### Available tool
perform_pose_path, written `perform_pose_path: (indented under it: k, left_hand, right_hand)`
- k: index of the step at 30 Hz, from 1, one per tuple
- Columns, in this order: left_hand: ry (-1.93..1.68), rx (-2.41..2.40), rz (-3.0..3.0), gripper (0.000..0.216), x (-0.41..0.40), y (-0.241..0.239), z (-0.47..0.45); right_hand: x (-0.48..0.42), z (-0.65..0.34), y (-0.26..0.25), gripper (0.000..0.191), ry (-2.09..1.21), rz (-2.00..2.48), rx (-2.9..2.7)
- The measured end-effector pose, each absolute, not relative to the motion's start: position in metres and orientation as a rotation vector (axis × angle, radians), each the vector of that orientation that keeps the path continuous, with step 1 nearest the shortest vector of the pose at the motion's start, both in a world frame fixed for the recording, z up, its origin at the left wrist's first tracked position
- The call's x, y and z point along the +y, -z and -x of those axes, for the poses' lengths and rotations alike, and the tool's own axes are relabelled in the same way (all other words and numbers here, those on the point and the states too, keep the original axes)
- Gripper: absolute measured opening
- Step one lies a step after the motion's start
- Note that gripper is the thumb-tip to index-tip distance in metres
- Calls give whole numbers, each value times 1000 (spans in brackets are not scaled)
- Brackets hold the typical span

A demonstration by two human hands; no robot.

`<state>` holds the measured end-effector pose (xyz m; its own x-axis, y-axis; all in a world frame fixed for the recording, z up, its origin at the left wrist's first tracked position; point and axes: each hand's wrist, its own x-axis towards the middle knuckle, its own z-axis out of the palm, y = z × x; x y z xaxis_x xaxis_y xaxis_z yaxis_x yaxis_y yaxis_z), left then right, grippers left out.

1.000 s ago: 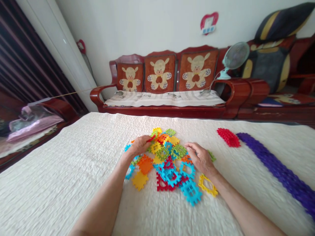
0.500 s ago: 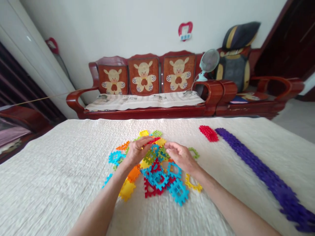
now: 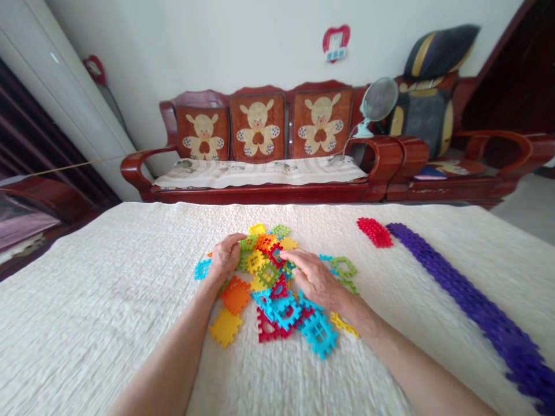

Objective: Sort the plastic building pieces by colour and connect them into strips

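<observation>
Left hand (image 3: pixel 225 258) on left edge of block pile (image 3: pixel 281 306), fingers curled, grip unclear. Right hand (image 3: pixel 314 278) flat on pile, fingers together, holding nothing.

a home living room: wooden sofa (image 3: pixel 277 173), bear cushions (image 3: pixel 257 127).

**A count of what lies in view**

Two bare hands: left hand (image 3: pixel 225 258) and right hand (image 3: pixel 315 278). One heap of plastic tiles (image 3: pixel 271 271), overlapping too much to count singly. One purple strip (image 3: pixel 459 289), one red cluster (image 3: pixel 375 232), one white quilt (image 3: pixel 108 300). One long wooden bench (image 3: pixel 260 194), three bear cushions (image 3: pixel 257 127), one fan (image 3: pixel 380 99)
</observation>
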<state>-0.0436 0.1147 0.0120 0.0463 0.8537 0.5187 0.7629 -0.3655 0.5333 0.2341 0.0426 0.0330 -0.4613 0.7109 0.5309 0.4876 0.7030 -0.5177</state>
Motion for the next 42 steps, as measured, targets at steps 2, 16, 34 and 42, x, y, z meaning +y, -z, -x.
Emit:
perform_pose_path:
  k: [2, 16, 34, 42]
  left_hand:
    - [-1161, 1660, -2215, 41, 115, -10, 42]
    - [-1068, 1674, -2259, 40, 125, 0, 42]
    - [-1025, 1706, -2267, 40, 124, -3, 42]
    - [-1028, 1712, -2259, 40, 125, -2, 42]
  right_hand:
    - [40, -232, -33, 51, -352, 959, -2245]
    - [39, -219, -30, 31, -372, 984, -2140]
    - [97, -339, -21, 40, -400, 1724, -1529]
    - [98, -343, -16, 27, -226, 1622, -1845]
